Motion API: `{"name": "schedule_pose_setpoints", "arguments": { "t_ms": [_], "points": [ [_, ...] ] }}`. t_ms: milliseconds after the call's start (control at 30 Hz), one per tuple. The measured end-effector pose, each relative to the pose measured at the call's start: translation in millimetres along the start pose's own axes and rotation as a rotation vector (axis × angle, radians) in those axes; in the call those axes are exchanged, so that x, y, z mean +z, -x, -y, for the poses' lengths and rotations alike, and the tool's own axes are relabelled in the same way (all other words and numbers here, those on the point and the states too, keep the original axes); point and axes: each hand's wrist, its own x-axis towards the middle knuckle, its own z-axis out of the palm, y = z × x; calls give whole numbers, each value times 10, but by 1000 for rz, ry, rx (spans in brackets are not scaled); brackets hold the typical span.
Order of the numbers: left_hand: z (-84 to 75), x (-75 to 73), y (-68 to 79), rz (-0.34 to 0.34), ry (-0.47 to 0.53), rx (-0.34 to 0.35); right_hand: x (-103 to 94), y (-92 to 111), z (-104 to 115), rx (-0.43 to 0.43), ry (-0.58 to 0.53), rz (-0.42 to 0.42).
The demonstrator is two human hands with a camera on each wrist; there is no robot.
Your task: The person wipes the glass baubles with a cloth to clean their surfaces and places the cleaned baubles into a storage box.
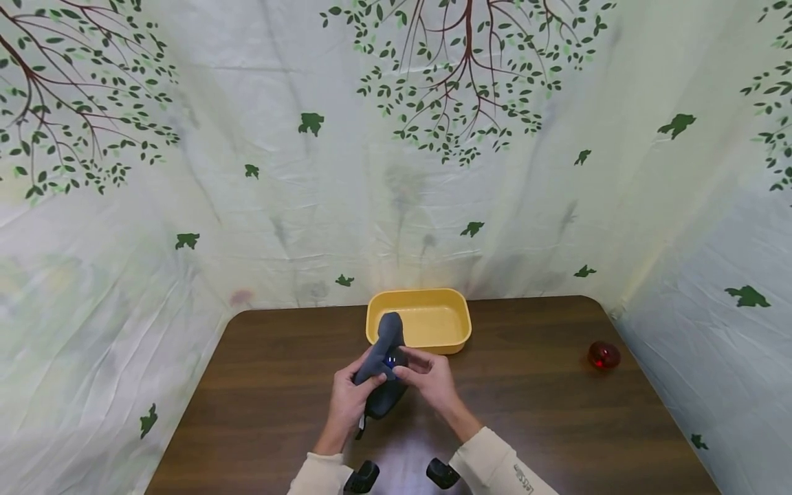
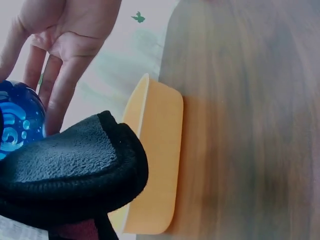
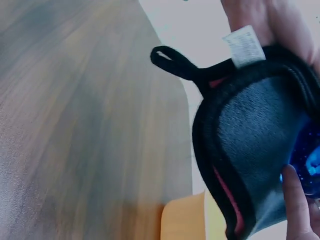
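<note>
Head view: left hand (image 1: 349,393) pinches dark mitt (image 1: 374,359), right hand (image 1: 435,383) pinches blue ball (image 1: 396,357) against it, fingers likely preventing a drop, near tray (image 1: 428,322) at far edge of desk (image 1: 526,392).

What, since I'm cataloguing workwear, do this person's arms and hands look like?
The left hand and right hand are gloveless. The left sleeve and right sleeve are cream; dark lettering marks the right one. A black device sits near the left wrist, another near the right.
</note>
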Motion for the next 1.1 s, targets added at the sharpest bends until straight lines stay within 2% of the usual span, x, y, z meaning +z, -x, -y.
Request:
{"name": "schedule_pose_setpoints", "arguments": {
  "t_ms": [133, 300, 400, 533, 633, 767, 933, 1100],
  "points": [
    [-18, 7, 10, 0, 0, -5, -1, 18, -33, -75, 55, -17],
    [-18, -2, 25, 2, -9, 0, -12, 21, -56, -141, 31, 17],
    [-38, 2, 27, 0, 10, -16, -39, 10, -63, -236, 31, 75],
    [-71, 31, 32, -16, 42, -55, -56, 43, 28, -404, 69, 140],
    [-63, 44, 35, -5, 49, -61, -57, 85, 116, -454, 101, 142],
    [-39, 31, 41, 26, 46, -47, -61, 113, 179, -381, 125, 124],
    [-42, 17, 46, 37, 27, -28, -47, 121, 235, -216, 114, 90],
    [-41, 13, 37, 40, -1, 23, -41, 50, 117, -105, 100, 29]
  ]
}}
